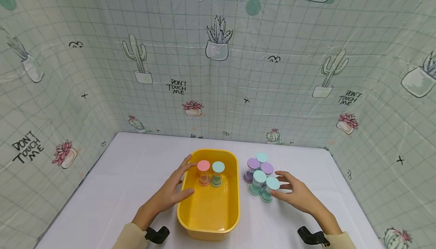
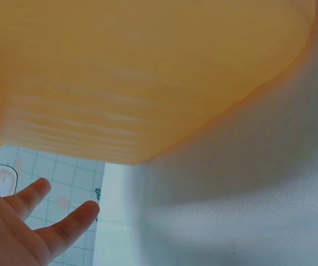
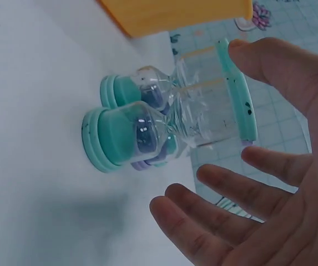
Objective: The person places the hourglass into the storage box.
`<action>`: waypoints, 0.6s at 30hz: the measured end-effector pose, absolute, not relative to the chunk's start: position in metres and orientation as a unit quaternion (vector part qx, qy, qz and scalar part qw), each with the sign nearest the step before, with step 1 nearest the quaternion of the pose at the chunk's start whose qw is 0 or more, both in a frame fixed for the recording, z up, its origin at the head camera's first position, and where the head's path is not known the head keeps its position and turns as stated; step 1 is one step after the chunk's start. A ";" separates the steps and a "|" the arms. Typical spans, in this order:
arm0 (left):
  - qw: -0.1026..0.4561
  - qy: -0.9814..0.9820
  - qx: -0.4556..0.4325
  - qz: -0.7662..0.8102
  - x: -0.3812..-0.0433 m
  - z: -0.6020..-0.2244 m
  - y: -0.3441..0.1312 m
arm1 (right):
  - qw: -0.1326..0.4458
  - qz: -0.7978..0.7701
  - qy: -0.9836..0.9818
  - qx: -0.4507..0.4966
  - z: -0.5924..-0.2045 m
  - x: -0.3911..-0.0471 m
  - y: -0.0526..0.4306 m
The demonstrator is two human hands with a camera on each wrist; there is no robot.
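A yellow tub (image 1: 207, 211) stands on the table. Inside it, near the far end, are a pink sand timer (image 1: 203, 167) and a teal sand timer (image 1: 218, 168), both upright. My left hand (image 1: 172, 189) is at the tub's left rim, thumb and fingers spread. The left wrist view shows the tub's outer wall (image 2: 147, 72). My right hand (image 1: 298, 194) reaches around the cap of the nearest teal sand timer (image 3: 117, 138). Its thumb is at the cap's edge, the other fingers spread and fairly straight. That timer's base stands on the table.
Right of the tub, close behind the nearest timer, cluster another teal sand timer (image 1: 259, 179), two purple ones including a left purple sand timer (image 1: 253, 165), and a light teal one (image 1: 262, 157) at the back. A patterned cloth (image 1: 218, 82) hangs around the white table (image 1: 146, 154).
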State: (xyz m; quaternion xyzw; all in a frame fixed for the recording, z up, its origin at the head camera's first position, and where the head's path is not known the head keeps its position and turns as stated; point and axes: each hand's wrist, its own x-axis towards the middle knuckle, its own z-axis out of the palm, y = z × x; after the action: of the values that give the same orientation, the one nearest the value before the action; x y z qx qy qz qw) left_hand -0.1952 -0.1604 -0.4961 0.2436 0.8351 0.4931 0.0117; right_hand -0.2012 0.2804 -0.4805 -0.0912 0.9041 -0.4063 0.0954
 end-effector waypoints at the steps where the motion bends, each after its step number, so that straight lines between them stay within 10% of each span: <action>1: 0.012 0.834 0.244 0.495 -0.195 -0.496 -0.160 | 0.096 -0.409 0.903 -0.086 -0.481 -0.200 0.280; 18: 0.010 0.833 0.244 0.497 -0.195 -0.497 -0.160 | 0.077 -0.458 0.883 -0.070 -0.488 -0.195 0.267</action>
State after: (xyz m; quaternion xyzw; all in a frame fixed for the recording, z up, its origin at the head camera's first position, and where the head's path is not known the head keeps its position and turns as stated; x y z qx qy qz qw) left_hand -0.1955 -0.1599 -0.4971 0.2436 0.8328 0.4971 0.0097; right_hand -0.1947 0.2673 -0.4880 -0.0704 0.8828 -0.4580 0.0772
